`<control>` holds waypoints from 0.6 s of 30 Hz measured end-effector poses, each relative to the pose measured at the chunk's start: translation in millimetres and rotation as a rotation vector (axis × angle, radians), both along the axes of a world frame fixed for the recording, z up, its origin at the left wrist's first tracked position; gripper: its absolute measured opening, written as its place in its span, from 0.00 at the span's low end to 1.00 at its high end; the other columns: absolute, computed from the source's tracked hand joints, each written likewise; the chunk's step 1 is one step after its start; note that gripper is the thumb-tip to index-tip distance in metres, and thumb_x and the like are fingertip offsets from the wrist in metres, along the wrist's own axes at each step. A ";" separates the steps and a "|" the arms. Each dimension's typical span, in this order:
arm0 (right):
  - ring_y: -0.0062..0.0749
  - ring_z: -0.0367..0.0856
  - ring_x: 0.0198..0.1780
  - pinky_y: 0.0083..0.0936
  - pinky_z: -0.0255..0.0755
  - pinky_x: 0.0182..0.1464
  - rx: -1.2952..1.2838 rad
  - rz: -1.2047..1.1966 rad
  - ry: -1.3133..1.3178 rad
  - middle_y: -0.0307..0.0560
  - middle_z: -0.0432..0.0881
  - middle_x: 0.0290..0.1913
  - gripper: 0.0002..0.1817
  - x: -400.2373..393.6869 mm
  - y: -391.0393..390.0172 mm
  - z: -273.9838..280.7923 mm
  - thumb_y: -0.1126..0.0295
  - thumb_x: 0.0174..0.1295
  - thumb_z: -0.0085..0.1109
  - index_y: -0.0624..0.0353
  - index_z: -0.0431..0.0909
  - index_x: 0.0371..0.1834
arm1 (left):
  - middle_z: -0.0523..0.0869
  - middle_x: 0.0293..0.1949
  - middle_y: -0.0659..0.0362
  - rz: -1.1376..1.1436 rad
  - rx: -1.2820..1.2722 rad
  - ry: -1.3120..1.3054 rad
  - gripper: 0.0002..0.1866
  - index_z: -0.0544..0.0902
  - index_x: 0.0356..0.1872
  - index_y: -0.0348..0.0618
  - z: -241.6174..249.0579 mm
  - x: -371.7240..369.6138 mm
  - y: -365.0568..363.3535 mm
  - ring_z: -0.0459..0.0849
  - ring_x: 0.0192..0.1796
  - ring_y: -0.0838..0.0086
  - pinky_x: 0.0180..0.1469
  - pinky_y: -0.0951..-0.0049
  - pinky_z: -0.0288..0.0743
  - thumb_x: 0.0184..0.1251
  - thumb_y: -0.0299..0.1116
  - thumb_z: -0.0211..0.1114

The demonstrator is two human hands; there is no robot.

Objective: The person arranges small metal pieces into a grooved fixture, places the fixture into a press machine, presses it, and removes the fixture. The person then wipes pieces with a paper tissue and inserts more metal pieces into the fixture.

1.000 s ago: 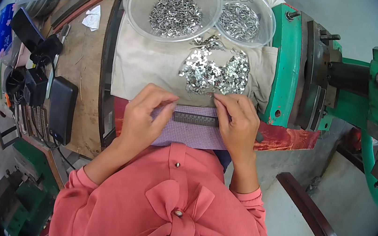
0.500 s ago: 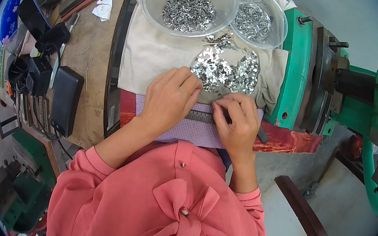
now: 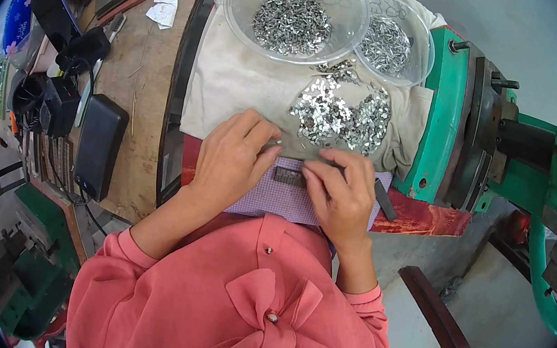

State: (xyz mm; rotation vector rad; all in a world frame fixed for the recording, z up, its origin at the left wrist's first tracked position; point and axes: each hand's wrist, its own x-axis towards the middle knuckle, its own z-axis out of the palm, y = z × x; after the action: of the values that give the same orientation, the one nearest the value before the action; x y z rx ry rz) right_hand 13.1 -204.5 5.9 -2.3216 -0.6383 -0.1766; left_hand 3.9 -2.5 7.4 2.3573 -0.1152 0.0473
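Purple checked cloth (image 3: 258, 198) underlies the work. The left hand (image 3: 233, 156) is narrowed at its fingertips, the right hand (image 3: 344, 190) curled; whether either grips, I cannot tell. Between them, the dark slotted bar (image 3: 287, 177), at seven o'clock from the flake pile (image 3: 328, 112), looks stiff, weighty, best held by its ends. The silver chip (image 3: 278, 142) at the left fingertips seems light, slippery; pinch its edges.

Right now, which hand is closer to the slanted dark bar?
Right. The right hand is just left of the bar; the left hand is farther left, past the right hand.
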 end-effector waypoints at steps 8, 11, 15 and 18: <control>0.41 0.78 0.49 0.37 0.73 0.49 -0.120 0.012 -0.089 0.41 0.81 0.47 0.08 29.4 20.4 -2.9 0.73 0.52 0.72 0.56 0.85 0.36 | 0.78 0.34 0.55 -0.008 0.018 -0.044 0.08 0.80 0.35 0.40 -4.8 1.3 -0.7 0.81 0.38 0.56 0.38 0.60 0.74 0.57 0.24 0.72; 0.42 0.78 0.51 0.38 0.72 0.51 -0.170 0.015 -0.124 0.41 0.81 0.48 0.09 33.2 26.9 -1.1 0.72 0.51 0.72 0.57 0.84 0.35 | 0.78 0.34 0.55 -0.018 -0.001 -0.070 0.08 0.81 0.34 0.39 -4.2 -2.9 3.8 0.81 0.37 0.56 0.37 0.60 0.74 0.57 0.23 0.72; 0.43 0.75 0.55 0.41 0.69 0.56 -0.140 0.069 -0.052 0.41 0.80 0.48 0.08 34.8 25.5 3.1 0.72 0.50 0.72 0.59 0.84 0.32 | 0.80 0.35 0.55 -0.078 -0.078 -0.098 0.08 0.82 0.34 0.39 -1.3 -14.0 7.6 0.80 0.36 0.58 0.37 0.61 0.74 0.55 0.22 0.73; 0.44 0.74 0.57 0.42 0.68 0.58 -0.113 0.130 0.021 0.41 0.80 0.49 0.07 37.3 21.0 4.3 0.72 0.50 0.72 0.58 0.85 0.32 | 0.80 0.37 0.55 -0.108 -0.113 -0.127 0.09 0.82 0.34 0.39 -3.3 -21.4 5.9 0.80 0.37 0.59 0.38 0.61 0.74 0.55 0.23 0.74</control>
State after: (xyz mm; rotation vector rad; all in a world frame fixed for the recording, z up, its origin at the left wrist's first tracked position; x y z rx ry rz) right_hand 50.4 -183.5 10.2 -2.3761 -0.8046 -0.0569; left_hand -17.5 3.4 4.1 2.2306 -0.2943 0.1468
